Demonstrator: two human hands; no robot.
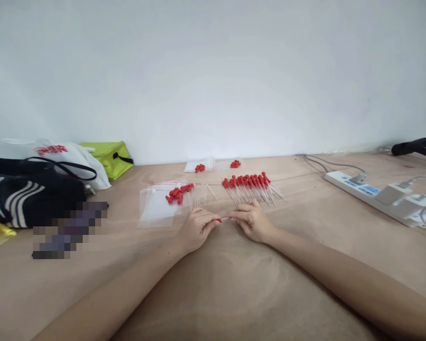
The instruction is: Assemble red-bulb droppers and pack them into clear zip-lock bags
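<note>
Between finger and thumb, my left hand [198, 228] pinches a small red rubber bulb [218, 220]. My right hand [252, 221] is closed on a thin clear tube [225, 219], whose left end meets the bulb. Just beyond my right hand lies a row of clear tubes with red bulbs on them [248, 182]. Loose red bulbs [175, 194] rest on clear plastic bags [158, 208] beyond my left hand. Beside them are several bare clear tubes [199, 194].
Two more bags with red bulbs [199, 168] [235, 164] lie near the wall. A white power strip [365, 190] with plugs is at the right. A black bag [42, 199], a white bag [81, 163] and a lime-green bag [108, 158] stand at the left.
</note>
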